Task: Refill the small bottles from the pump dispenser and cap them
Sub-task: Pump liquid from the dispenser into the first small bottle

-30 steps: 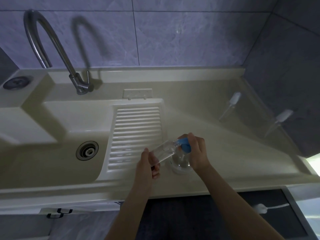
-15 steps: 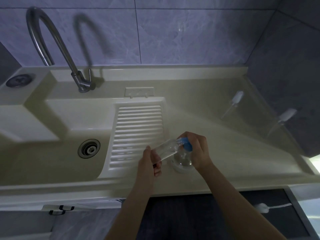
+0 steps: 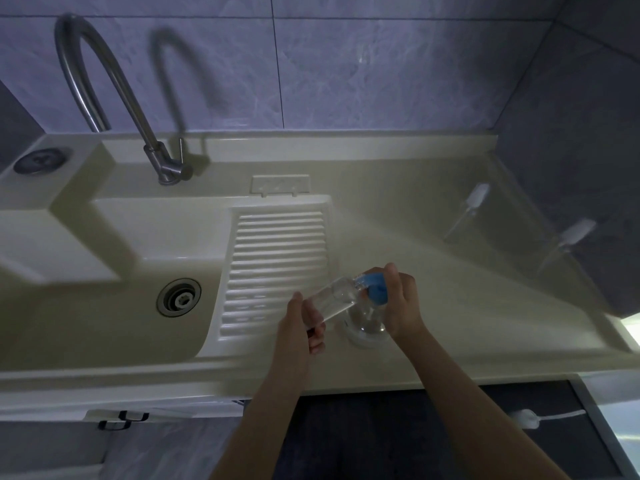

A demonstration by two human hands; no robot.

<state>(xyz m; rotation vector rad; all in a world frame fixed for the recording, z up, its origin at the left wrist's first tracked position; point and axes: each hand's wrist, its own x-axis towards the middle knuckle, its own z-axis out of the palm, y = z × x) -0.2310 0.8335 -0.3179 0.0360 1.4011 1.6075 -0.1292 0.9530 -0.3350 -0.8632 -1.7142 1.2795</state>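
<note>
My left hand [image 3: 300, 322] grips the base of a small clear bottle [image 3: 334, 299], tilted with its mouth up and to the right against the blue pump head [image 3: 375, 289]. My right hand [image 3: 400, 299] curls over that blue pump head from the right. Below it the clear pump dispenser [image 3: 367, 329] stands on the cream counter [image 3: 450, 306], partly hidden by my right hand. Two more small clear bottles with white caps stand at the far right, one [image 3: 467, 211] further back and one [image 3: 568, 242] near the wall.
A ribbed washboard slope [image 3: 277, 251] leads left into the sink basin with its drain [image 3: 179, 297]. A curved steel tap [image 3: 104, 88] rises at the back left. Grey tiled walls close the back and right. A white cable [image 3: 540, 418] lies on the dark floor below.
Both hands, the bottle and the dispenser keep the same hold and place. Only the camera view has shifted slightly.
</note>
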